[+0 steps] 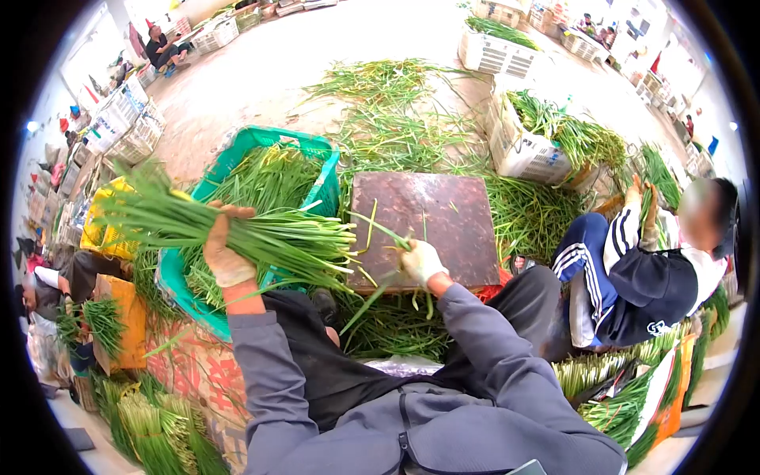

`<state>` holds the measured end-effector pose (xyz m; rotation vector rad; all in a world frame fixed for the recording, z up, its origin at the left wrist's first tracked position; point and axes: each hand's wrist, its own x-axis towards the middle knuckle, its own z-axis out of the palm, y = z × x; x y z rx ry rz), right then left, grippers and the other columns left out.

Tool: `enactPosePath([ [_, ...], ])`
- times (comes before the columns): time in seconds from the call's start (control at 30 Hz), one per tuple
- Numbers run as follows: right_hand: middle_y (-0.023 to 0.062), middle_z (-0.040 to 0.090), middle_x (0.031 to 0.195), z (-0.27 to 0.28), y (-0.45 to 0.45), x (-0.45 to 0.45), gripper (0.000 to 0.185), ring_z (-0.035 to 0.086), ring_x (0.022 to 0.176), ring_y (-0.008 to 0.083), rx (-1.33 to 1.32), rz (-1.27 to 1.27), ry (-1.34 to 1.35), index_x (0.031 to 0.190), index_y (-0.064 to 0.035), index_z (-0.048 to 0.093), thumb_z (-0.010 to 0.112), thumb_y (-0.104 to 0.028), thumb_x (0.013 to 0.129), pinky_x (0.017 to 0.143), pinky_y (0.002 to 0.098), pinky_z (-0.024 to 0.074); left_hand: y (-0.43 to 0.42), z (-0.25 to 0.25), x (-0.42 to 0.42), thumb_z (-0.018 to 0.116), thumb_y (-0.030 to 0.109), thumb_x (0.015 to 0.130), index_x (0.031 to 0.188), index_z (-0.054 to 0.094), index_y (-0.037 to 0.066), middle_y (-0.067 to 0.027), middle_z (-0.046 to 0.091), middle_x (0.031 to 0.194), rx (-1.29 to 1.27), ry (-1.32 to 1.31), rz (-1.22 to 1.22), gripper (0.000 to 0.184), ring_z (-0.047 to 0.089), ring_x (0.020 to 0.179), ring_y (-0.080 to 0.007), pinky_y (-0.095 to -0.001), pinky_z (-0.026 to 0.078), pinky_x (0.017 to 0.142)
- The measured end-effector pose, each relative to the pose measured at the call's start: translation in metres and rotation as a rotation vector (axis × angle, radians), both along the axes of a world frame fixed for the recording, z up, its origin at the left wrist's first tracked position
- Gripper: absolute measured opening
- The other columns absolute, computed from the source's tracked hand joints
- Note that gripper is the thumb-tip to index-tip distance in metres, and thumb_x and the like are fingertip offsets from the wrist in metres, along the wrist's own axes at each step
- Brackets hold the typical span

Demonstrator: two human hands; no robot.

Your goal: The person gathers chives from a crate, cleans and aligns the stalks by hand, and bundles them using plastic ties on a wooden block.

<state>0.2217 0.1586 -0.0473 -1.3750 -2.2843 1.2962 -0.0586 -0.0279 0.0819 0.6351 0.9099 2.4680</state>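
Note:
My left hand (225, 252), in a pale glove with bare fingertips, is wrapped round a thick bunch of garlic chives (285, 239). The leafy ends fan out to the left, and the paler stem ends point right. Over the near part of a dark brown wooden block (427, 214), my gloved right hand (419, 260) is closed on a few loose chive stalks (384, 224). Some of them stick out up and left, others hang below. Beneath the bunch stands a green plastic basket (331, 178) holding more chives. A few scraps lie on the block.
Loose chives (388, 119) cover the floor beyond the block. A white crate (507, 150) full of greens stands at the right. Close by on the right sits a co-worker (649, 269); another person works at the left. Tied bundles (158, 431) lie at lower left.

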Motion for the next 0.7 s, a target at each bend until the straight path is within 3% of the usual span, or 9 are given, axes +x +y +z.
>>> enactPosePath([
  [0.1, 0.0159, 0.071, 0.082, -0.027, 0.014, 0.030, 0.030, 0.069, 0.076, 0.0276, 0.011, 0.313, -0.182, 0.099, -0.0059, 0.071, 0.061, -0.033, 0.091, 0.071, 0.0400, 0.0532, -0.019, 0.002, -0.017, 0.060, 0.008, 0.095, 0.117, 0.056, 0.006, -0.0075, 0.065, 0.098, 0.255, -0.153, -0.090, 0.022, 0.061, 0.089, -0.0233, -0.0447, 0.047, 0.096],
  [0.13, 0.0159, 0.071, 0.082, -0.013, 0.015, 0.031, 0.030, 0.069, 0.076, 0.0276, 0.010, 0.317, -0.187, 0.099, -0.0059, 0.071, 0.061, -0.033, 0.091, 0.071, 0.0400, 0.0532, -0.022, 0.001, -0.020, 0.060, 0.008, 0.095, 0.117, 0.056, 0.006, -0.0075, 0.065, 0.098, 0.255, -0.157, -0.085, 0.022, 0.061, 0.089, -0.0233, -0.0447, 0.047, 0.096],
  [0.2, 0.0138, 0.072, 0.104, 0.033, 0.029, 0.030, 0.035, 0.069, 0.095, 0.0296, -0.030, 0.850, -0.590, 0.112, -0.0101, 0.071, 0.058, -0.035, 0.091, 0.083, 0.0405, 0.0530, -0.021, 0.002, -0.024, 0.060, 0.009, 0.096, 0.118, 0.056, 0.006, -0.0070, 0.064, 0.098, 0.230, -0.127, 0.021, 0.022, 0.060, 0.089, -0.0230, -0.0450, 0.047, 0.096],
  [0.27, 0.0116, 0.071, 0.113, 0.045, 0.077, 0.007, 0.041, 0.069, 0.099, 0.0273, 0.151, 0.944, -0.727, 0.118, -0.0153, 0.070, 0.056, -0.044, 0.092, 0.085, 0.0399, 0.0530, -0.017, 0.001, -0.027, 0.061, 0.011, 0.096, 0.118, 0.056, 0.006, -0.0062, 0.064, 0.098, 0.206, -0.138, 0.060, 0.024, 0.060, 0.090, -0.0223, -0.0449, 0.047, 0.095],
  [0.3, 0.0129, 0.071, 0.112, 0.128, 0.076, -0.007, 0.044, 0.069, 0.099, 0.0292, 0.150, 0.822, -0.653, 0.116, -0.0139, 0.070, 0.059, -0.047, 0.090, 0.084, 0.0410, 0.0533, -0.014, 0.000, -0.029, 0.063, 0.010, 0.094, 0.118, 0.056, 0.006, -0.0066, 0.064, 0.097, 0.224, -0.153, 0.051, 0.025, 0.060, 0.089, -0.0227, -0.0435, 0.048, 0.095],
  [0.37, 0.0216, 0.070, 0.106, 0.128, 0.144, -0.032, 0.052, 0.068, 0.098, 0.0325, 0.559, 0.457, -0.359, 0.111, -0.0035, 0.070, 0.070, -0.047, 0.082, 0.081, 0.0429, 0.0534, -0.012, -0.002, -0.028, 0.064, 0.008, 0.093, 0.117, 0.055, 0.006, -0.0070, 0.064, 0.096, 0.239, -0.167, 0.038, 0.026, 0.060, 0.089, -0.0230, -0.0421, 0.048, 0.094],
  [0.47, 0.0226, 0.071, 0.100, 0.145, 0.161, -0.055, 0.054, 0.068, 0.096, 0.0347, 1.450, 0.019, -0.287, 0.107, -0.0010, 0.070, 0.070, -0.048, 0.080, 0.085, 0.0421, 0.0530, -0.009, 0.000, -0.026, 0.065, 0.009, 0.093, 0.116, 0.055, 0.007, -0.0070, 0.065, 0.096, 0.234, -0.154, 0.044, 0.026, 0.061, 0.089, -0.0234, -0.0434, 0.048, 0.094],
  [0.53, 0.0195, 0.071, 0.107, 0.175, 0.117, -0.059, 0.053, 0.067, 0.101, 0.0338, 0.527, 0.470, -0.162, 0.109, -0.0016, 0.070, 0.068, -0.048, 0.082, 0.089, 0.0408, 0.0516, -0.009, 0.000, -0.022, 0.065, 0.009, 0.092, 0.115, 0.056, 0.007, -0.0072, 0.065, 0.096, 0.263, -0.155, -0.002, 0.025, 0.061, 0.090, -0.0237, -0.0441, 0.048, 0.094],
  [0.7, 0.0130, 0.070, 0.116, 0.079, 0.017, -0.064, 0.056, 0.065, 0.107, 0.0250, -0.223, 0.451, 0.246, 0.124, -0.0015, 0.065, 0.067, -0.044, 0.087, 0.095, 0.0347, 0.0489, -0.006, -0.003, -0.019, 0.066, 0.010, 0.092, 0.118, 0.055, 0.008, -0.0074, 0.066, 0.097, 0.199, -0.126, 0.022, 0.029, 0.062, 0.090, -0.0241, -0.0454, 0.047, 0.096],
])
